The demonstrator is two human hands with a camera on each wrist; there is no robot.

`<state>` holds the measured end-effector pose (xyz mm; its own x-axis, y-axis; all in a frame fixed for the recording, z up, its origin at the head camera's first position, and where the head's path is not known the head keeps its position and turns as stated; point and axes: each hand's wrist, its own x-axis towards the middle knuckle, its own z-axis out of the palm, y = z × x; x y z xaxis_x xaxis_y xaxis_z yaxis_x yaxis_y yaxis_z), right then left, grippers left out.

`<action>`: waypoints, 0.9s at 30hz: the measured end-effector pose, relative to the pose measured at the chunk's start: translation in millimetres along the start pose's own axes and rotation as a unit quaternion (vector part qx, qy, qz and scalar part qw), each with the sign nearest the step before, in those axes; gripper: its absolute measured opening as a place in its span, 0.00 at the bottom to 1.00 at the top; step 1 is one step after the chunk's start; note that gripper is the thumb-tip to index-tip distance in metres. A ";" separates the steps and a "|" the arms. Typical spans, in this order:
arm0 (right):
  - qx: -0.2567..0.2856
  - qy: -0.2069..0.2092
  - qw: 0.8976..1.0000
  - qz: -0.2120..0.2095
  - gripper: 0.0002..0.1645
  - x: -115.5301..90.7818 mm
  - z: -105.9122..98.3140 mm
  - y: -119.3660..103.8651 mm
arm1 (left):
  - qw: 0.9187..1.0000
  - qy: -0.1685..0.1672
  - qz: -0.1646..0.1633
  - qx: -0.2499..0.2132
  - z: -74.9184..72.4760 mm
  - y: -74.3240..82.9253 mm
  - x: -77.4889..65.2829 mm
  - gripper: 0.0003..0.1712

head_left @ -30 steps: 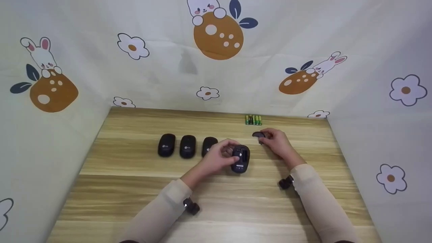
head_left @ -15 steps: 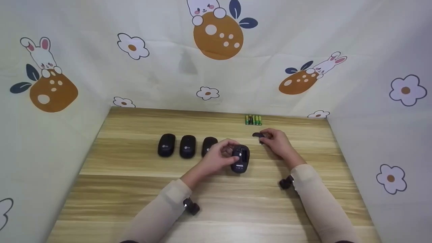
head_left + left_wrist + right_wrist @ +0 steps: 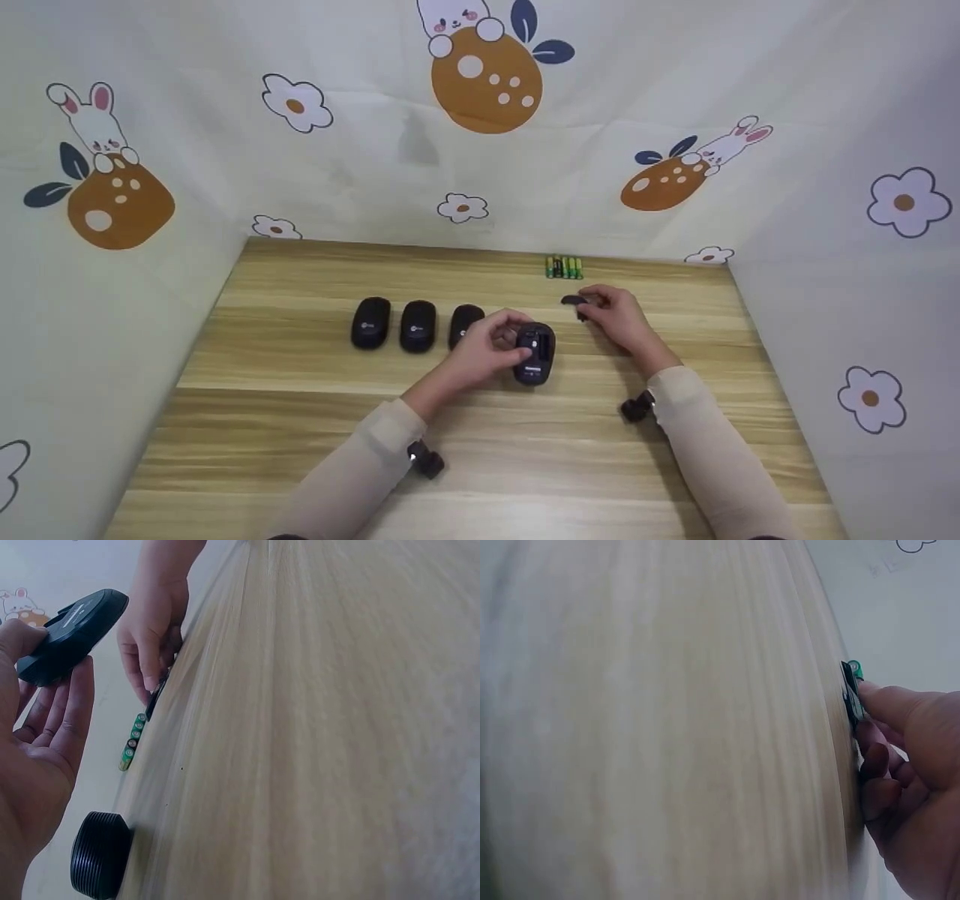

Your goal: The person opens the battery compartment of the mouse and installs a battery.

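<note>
My left hand grips a black computer mouse, underside toward the head camera, with its battery slot uncovered. The left wrist view shows this mouse raised off the table between thumb and fingers. To the right, my right hand pinches a thin, curved black battery cover low at the tabletop. Part of the cover lies behind the thumb and fingers in the right wrist view. Just beyond it, several green batteries lie side by side in a row.
Three more black mice stand in a row on the left: one mouse at the end, a second mouse, and a third mouse partly behind my left hand. A patterned cloth wall borders the wooden table at the back and sides.
The battery cover in my right hand has tilted slightly, its wide face showing less than a second ago. The left hand and its mouse have stayed in place.
</note>
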<state>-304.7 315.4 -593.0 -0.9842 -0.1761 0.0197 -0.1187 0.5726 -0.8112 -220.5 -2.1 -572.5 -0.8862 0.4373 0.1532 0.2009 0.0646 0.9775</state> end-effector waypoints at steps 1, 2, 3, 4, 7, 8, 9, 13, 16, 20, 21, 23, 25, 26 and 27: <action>0.010 0.002 1.000 0.002 0.20 0.0 -0.1 0.4 | 1.000 0.001 0.000 0.001 -0.2 -0.1 -0.2 0.26; 0.019 0.003 1.000 0.005 0.20 0.1 -0.3 0.9 | 1.000 0.001 0.000 0.003 -0.3 -0.2 -0.3 0.26; 0.028 0.006 1.000 0.008 0.20 0.2 -0.4 1.2 | 1.000 0.002 -0.001 0.005 -0.5 -0.2 -0.3 0.26; 0.035 0.008 0.999 0.011 0.20 0.2 -0.6 1.5 | 1.000 0.002 -0.001 0.007 -0.6 -0.2 -0.3 0.26; 0.047 0.013 0.999 0.012 0.20 1.0 -0.9 1.4 | 1.000 0.001 -0.006 0.007 -0.7 0.3 -0.6 0.26; 0.050 0.015 0.999 0.013 0.20 1.2 -1.1 1.2 | 1.000 0.001 -0.007 0.006 -0.7 0.5 -0.6 0.27; 0.054 0.017 0.998 0.014 0.20 1.5 -1.1 0.8 | 1.000 0.000 -0.009 0.005 -0.7 0.9 -0.6 0.27; 0.057 0.025 0.998 0.018 0.19 3.5 -1.5 -1.8 | 1.000 0.002 -0.015 0.001 -0.6 2.1 -0.8 0.27; 0.050 0.030 0.998 0.023 0.19 5.9 -2.1 -4.5 | 1.000 0.003 -0.019 -0.001 -0.1 3.0 -0.8 0.27; 0.039 0.035 0.998 0.027 0.20 10.4 -4.0 -7.5 | 1.000 0.002 -0.020 -0.003 0.1 4.9 -1.6 0.27; 0.038 0.037 0.998 0.028 0.20 11.7 -4.6 -8.1 | 1.000 0.002 -0.020 -0.003 0.1 5.0 -1.6 0.26; 0.034 0.037 0.998 0.030 0.21 14.4 -6.1 -8.9 | 1.000 0.002 -0.019 -0.002 0.0 5.7 -1.9 0.27; 0.035 0.037 0.998 0.035 0.23 17.1 -7.8 -9.4 | 1.000 0.002 -0.017 -0.001 0.0 5.6 -2.0 0.27; 0.034 0.036 0.998 0.036 0.23 18.6 -8.5 -9.1 | 1.000 0.002 -0.015 0.000 0.0 5.3 -1.8 0.27; 0.033 0.036 0.998 0.037 0.24 20.0 -9.1 -8.6 | 1.000 0.002 -0.014 0.000 0.0 4.7 -1.7 0.27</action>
<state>-324.5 314.2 -580.3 -0.9971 -0.0761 -0.0019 -0.0387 0.5281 -0.8483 -218.1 -2.5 -568.2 -0.8927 0.4326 0.1263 0.1763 0.0772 0.9813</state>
